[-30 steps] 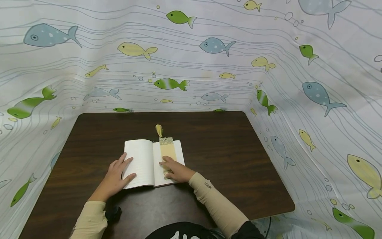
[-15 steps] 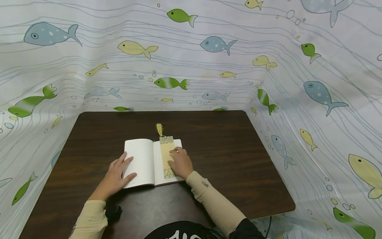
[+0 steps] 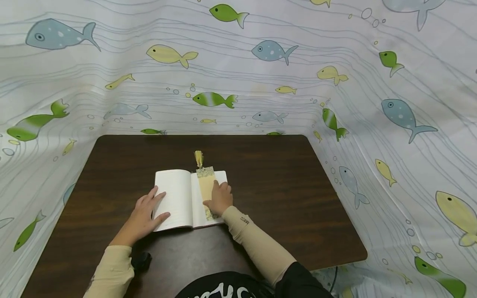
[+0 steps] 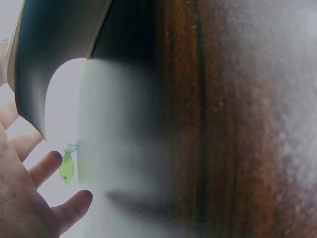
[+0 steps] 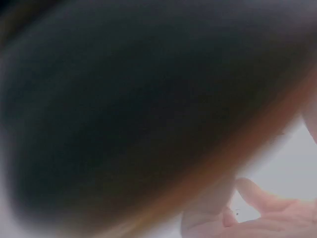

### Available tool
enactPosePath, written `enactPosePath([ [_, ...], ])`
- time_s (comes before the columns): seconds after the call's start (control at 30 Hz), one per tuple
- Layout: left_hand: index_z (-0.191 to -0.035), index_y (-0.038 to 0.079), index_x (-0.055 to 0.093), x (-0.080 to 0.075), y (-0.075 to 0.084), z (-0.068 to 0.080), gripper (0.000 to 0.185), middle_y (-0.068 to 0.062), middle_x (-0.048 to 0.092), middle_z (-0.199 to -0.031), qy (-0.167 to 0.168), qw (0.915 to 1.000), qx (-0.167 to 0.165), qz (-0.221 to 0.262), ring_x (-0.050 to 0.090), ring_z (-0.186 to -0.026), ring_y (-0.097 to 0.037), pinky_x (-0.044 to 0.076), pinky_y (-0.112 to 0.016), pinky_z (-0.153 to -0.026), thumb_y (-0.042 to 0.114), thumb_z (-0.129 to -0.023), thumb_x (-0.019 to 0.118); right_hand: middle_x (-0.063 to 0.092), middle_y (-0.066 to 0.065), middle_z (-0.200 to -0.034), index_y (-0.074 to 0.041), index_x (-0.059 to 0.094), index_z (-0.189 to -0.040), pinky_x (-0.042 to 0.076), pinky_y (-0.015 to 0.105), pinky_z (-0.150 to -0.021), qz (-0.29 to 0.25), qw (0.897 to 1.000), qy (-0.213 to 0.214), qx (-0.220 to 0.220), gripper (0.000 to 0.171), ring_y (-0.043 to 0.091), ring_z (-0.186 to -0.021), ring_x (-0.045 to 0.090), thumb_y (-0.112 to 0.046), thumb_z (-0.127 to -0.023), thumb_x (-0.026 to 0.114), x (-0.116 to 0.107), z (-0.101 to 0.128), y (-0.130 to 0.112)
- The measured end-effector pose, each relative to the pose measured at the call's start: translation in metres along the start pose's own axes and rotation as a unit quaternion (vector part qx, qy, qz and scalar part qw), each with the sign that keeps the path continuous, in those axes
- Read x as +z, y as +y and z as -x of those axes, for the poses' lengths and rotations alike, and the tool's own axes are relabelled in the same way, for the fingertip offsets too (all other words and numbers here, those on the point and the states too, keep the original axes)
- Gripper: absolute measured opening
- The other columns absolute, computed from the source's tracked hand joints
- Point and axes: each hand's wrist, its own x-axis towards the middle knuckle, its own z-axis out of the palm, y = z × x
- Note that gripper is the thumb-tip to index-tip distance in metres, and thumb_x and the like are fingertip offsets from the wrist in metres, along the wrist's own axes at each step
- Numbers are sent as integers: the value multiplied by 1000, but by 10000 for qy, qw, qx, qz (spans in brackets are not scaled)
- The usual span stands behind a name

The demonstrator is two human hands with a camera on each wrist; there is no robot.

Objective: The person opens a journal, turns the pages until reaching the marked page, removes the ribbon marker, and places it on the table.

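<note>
An open book (image 3: 174, 194) with pale pages lies on the dark wooden table. Across its right page runs a cream bookmark (image 3: 205, 178) with patterned ends, tilted slightly left at the top. Its yellow tassel (image 3: 198, 159) hangs past the book's far edge. My left hand (image 3: 143, 216) rests on the left page's outer edge, fingers spread and thumb on the lower corner. My right hand (image 3: 220, 198) is on the bookmark, thumb near its left edge and index finger along its right side. The left wrist view shows the book's dark cover (image 4: 54, 39) beside spread fingertips.
The brown tabletop (image 3: 275, 186) extends around the book. A white curtain (image 3: 238, 74) with printed fish borders the table's back and sides. A small black object (image 3: 141, 262) sits by my left wrist. A dark blur (image 5: 138, 114) covers most of the right wrist view.
My right hand has shifted from lying flat across the bookmark to its right side, index finger pointing up. The bookmark's top has tilted slightly left. My left hand stays at the page edge.
</note>
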Motion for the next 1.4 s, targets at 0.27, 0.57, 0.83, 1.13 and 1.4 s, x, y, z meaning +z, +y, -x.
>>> enactPosePath([
  [0.27, -152, 2, 42, 1, 0, 0, 74, -28, 20, -163, -19, 10000, 1, 18, 24, -138, -55, 31, -77, -99, 42, -96, 70, 47, 23, -125, -3, 52, -145, 51, 35, -82, -1957, 9791, -364, -414, 57, 30, -98, 56, 5, -91, 71, -16, -7, 14],
  [0.57, -152, 2, 41, 0, -4, -1, 74, -28, 19, -164, -60, 9999, -83, 26, 24, -138, -56, 31, -78, -99, 41, -96, 70, 64, 16, -134, -5, 68, -130, 51, 43, -97, -2528, 9657, -572, -170, 35, 34, -126, 56, 2, -96, 67, -45, -28, 44],
  [0.83, -153, 2, 40, 1, -4, -2, 75, -27, 17, -165, -112, 9998, -131, 101, 23, -139, -55, 30, -78, -99, 42, -96, 69, 55, 20, -144, -2, 60, -138, 43, 50, -108, -2599, 9651, -6, 308, 39, 37, -133, 49, 1, -100, 61, -108, -56, 137],
  [1.13, -154, 2, 38, 5, -5, -3, 76, -26, 15, -166, -161, 9997, -108, 120, 22, -140, -56, 29, -78, -100, 44, -97, 67, 35, 30, -154, 1, 48, -148, 39, 57, -108, -2386, 9615, 89, 1363, 45, 46, -143, 32, -1, -104, 51, -168, -52, 269],
  [1.4, -154, 2, 39, 7, -3, -5, 76, -25, 16, -166, -163, 9998, -71, 102, 22, -140, -56, 29, -79, -98, 43, -97, 68, 38, 36, -150, 5, 51, -143, 44, 47, -83, -1587, 9700, 102, 1839, 44, 49, -130, 44, 3, -100, 52, -166, -48, 335],
])
